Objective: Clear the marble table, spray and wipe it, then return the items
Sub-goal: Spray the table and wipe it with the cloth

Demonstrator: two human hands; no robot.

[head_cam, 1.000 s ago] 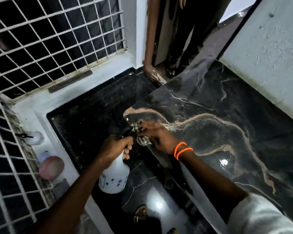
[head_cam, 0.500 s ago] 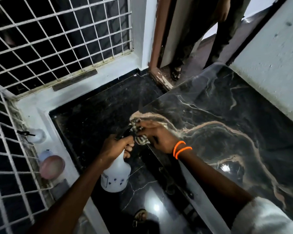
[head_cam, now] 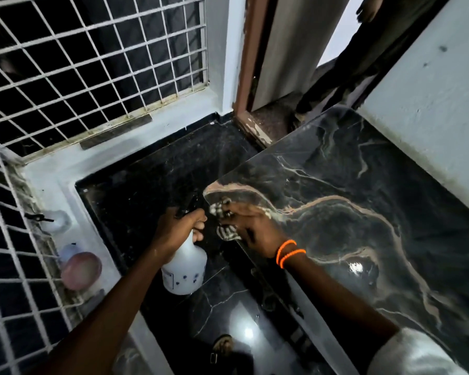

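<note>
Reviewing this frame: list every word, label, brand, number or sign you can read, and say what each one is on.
No text can be read.
Spray bottle in the left hand: a small label patch and blue marks near its base, too small and blurred to read.
Cloth under the right hand at the marble table corner: a pattern only, no lettering.
Containers on the ledge: no print visible.

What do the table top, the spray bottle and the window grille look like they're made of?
Table top: polished dark marble, judging by its tan veins and a bright glare spot. Spray bottle, in the left hand: translucent white plastic, matte, probably. Window grille: white-painted metal bars, likely steel, grimy at the base.
</note>
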